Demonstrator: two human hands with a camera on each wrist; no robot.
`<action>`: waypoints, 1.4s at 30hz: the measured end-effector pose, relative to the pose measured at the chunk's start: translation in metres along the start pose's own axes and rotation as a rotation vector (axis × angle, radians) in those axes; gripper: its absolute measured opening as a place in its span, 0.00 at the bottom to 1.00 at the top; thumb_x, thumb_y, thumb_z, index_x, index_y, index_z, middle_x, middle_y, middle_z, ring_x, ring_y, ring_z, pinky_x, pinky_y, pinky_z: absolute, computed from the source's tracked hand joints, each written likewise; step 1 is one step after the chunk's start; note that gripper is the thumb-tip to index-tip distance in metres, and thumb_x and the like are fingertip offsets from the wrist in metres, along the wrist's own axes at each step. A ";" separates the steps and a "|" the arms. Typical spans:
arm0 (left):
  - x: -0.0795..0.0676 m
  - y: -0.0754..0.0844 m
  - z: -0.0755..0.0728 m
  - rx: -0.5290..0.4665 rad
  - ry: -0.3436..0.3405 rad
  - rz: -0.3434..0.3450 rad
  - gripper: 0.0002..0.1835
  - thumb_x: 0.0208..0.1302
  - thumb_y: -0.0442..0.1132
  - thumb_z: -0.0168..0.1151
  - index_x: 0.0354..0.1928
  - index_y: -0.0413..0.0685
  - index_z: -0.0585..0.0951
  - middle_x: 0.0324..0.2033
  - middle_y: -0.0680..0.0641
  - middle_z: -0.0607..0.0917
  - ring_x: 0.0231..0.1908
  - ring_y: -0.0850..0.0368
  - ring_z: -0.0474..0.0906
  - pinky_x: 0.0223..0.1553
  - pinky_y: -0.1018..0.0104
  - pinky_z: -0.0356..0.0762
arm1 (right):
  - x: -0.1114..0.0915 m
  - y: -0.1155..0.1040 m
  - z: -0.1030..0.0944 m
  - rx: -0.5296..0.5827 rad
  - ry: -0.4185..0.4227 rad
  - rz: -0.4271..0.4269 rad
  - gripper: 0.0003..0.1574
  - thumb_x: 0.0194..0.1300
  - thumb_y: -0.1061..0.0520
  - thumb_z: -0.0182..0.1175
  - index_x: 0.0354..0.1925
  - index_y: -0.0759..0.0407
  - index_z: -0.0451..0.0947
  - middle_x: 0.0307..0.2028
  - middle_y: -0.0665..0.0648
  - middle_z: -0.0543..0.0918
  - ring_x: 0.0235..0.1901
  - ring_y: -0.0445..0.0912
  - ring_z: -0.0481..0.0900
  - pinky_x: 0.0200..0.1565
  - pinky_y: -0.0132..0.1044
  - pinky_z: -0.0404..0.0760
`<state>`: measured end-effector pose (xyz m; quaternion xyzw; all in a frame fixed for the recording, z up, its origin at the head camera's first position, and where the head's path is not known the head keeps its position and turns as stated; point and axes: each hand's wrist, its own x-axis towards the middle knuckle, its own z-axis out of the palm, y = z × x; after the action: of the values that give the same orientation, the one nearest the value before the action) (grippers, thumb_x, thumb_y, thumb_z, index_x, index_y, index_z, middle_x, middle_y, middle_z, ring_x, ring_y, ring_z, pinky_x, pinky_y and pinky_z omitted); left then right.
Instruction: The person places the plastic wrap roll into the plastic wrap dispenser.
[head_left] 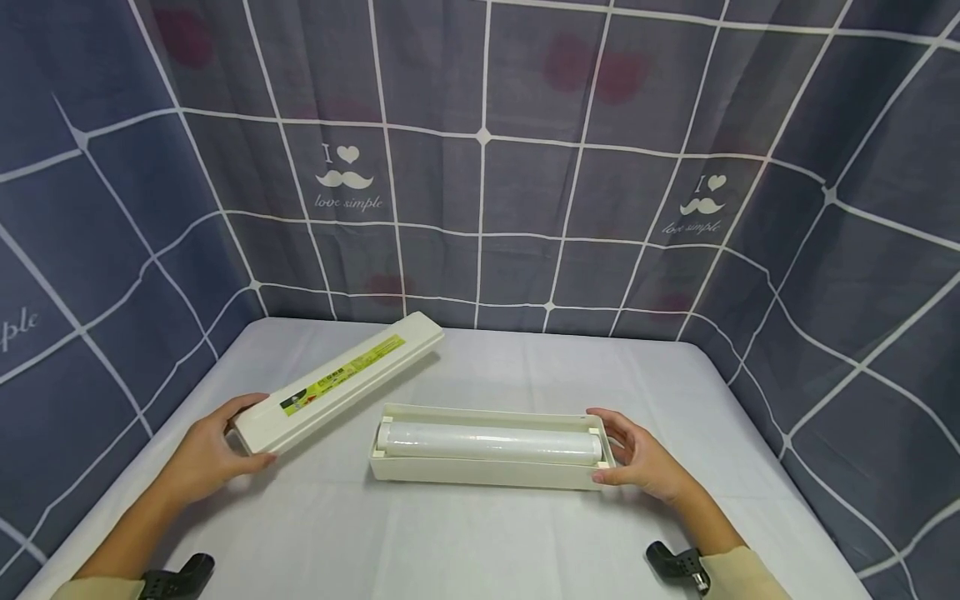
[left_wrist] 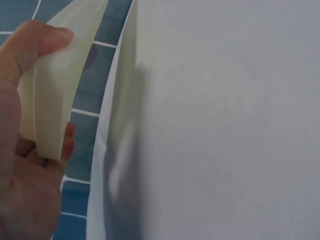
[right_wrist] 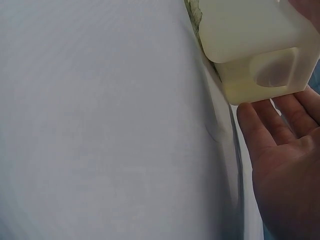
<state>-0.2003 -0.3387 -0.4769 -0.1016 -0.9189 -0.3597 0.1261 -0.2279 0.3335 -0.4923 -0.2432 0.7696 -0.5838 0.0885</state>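
Note:
A long white lid (head_left: 397, 367) with a green and yellow label slants over the left of the table. My left hand (head_left: 201, 458) grips its near end, thumb on one side and fingers on the other. The left wrist view shows the thumb pressed on the lid's end (left_wrist: 52, 95). To the right lies the open cling film box (head_left: 480, 473), with a roll of clear cling film (head_left: 491, 442) inside. My right hand (head_left: 648, 467) holds the box's right end between thumb and fingers. In the right wrist view, fingertips touch the box end (right_wrist: 250, 55), which has an opening.
A white cloth covers the table (head_left: 480, 542). Dark grey-blue checked curtains (head_left: 435, 175) close in the back and both sides. Black wrist mounts (head_left: 675, 562) sit at both sleeves.

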 end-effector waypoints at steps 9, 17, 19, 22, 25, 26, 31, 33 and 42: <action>0.011 0.012 0.005 -0.076 -0.026 0.035 0.53 0.51 0.33 0.94 0.79 0.31 0.76 0.70 0.24 0.84 0.56 0.92 0.65 0.53 0.91 0.64 | 0.000 -0.001 0.001 0.008 -0.004 0.002 0.67 0.60 0.69 0.85 0.84 0.85 0.56 0.71 0.56 0.81 0.67 0.27 0.82 0.66 0.23 0.86; 0.030 0.023 0.012 -0.148 -0.092 0.033 0.51 0.56 0.33 0.91 0.81 0.34 0.75 0.74 0.27 0.82 0.62 0.90 0.64 0.62 0.95 0.58 | 0.000 -0.001 0.001 0.003 -0.001 -0.009 0.66 0.61 0.69 0.85 0.84 0.85 0.56 0.72 0.55 0.81 0.67 0.27 0.82 0.66 0.23 0.86; 0.034 0.026 0.013 -0.158 -0.102 0.026 0.51 0.56 0.33 0.91 0.81 0.35 0.75 0.75 0.27 0.82 0.62 0.89 0.64 0.63 0.95 0.57 | 0.000 -0.001 0.002 0.010 0.000 -0.009 0.67 0.61 0.69 0.85 0.84 0.85 0.55 0.71 0.53 0.81 0.67 0.27 0.82 0.66 0.23 0.86; 0.039 0.030 0.016 -0.171 -0.113 0.023 0.51 0.57 0.33 0.91 0.82 0.36 0.75 0.76 0.28 0.81 0.62 0.89 0.64 0.68 0.93 0.60 | 0.000 0.000 0.002 0.019 0.001 -0.013 0.67 0.61 0.69 0.85 0.84 0.86 0.55 0.71 0.51 0.81 0.67 0.27 0.82 0.66 0.23 0.86; 0.042 0.034 0.017 -0.191 -0.113 0.040 0.51 0.56 0.31 0.91 0.82 0.37 0.76 0.75 0.29 0.82 0.62 0.88 0.66 0.69 0.93 0.60 | 0.000 0.000 0.001 0.021 -0.002 -0.020 0.67 0.61 0.69 0.84 0.83 0.87 0.54 0.71 0.49 0.81 0.67 0.27 0.82 0.66 0.23 0.86; 0.044 0.036 0.017 -0.199 -0.115 0.048 0.51 0.56 0.31 0.91 0.82 0.37 0.76 0.75 0.30 0.82 0.62 0.88 0.67 0.68 0.93 0.60 | -0.001 0.000 0.001 0.022 -0.002 -0.022 0.67 0.61 0.69 0.84 0.83 0.87 0.54 0.71 0.49 0.81 0.67 0.27 0.82 0.66 0.23 0.85; 0.050 0.045 0.017 -0.237 -0.132 0.094 0.50 0.55 0.30 0.91 0.81 0.38 0.78 0.74 0.31 0.83 0.62 0.84 0.70 0.66 0.95 0.60 | -0.001 0.000 0.000 0.025 -0.002 -0.024 0.67 0.61 0.69 0.85 0.83 0.87 0.54 0.71 0.48 0.81 0.69 0.26 0.81 0.67 0.22 0.85; 0.052 0.049 0.017 -0.257 -0.142 0.112 0.50 0.54 0.29 0.90 0.80 0.37 0.78 0.73 0.32 0.83 0.62 0.82 0.71 0.66 0.94 0.61 | -0.001 0.000 0.000 0.029 -0.004 -0.023 0.68 0.61 0.69 0.85 0.83 0.87 0.53 0.71 0.48 0.81 0.69 0.26 0.81 0.67 0.22 0.85; 0.059 0.066 0.026 -0.381 -0.158 0.197 0.48 0.52 0.23 0.88 0.78 0.33 0.79 0.66 0.59 0.85 0.59 0.75 0.77 0.64 0.88 0.69 | 0.000 -0.002 0.000 0.028 -0.012 -0.020 0.68 0.61 0.69 0.85 0.84 0.87 0.53 0.72 0.50 0.81 0.69 0.26 0.82 0.67 0.23 0.86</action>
<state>-0.2424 -0.2681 -0.4351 -0.2405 -0.8271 -0.5037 0.0666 -0.2271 0.3332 -0.4903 -0.2530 0.7583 -0.5938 0.0910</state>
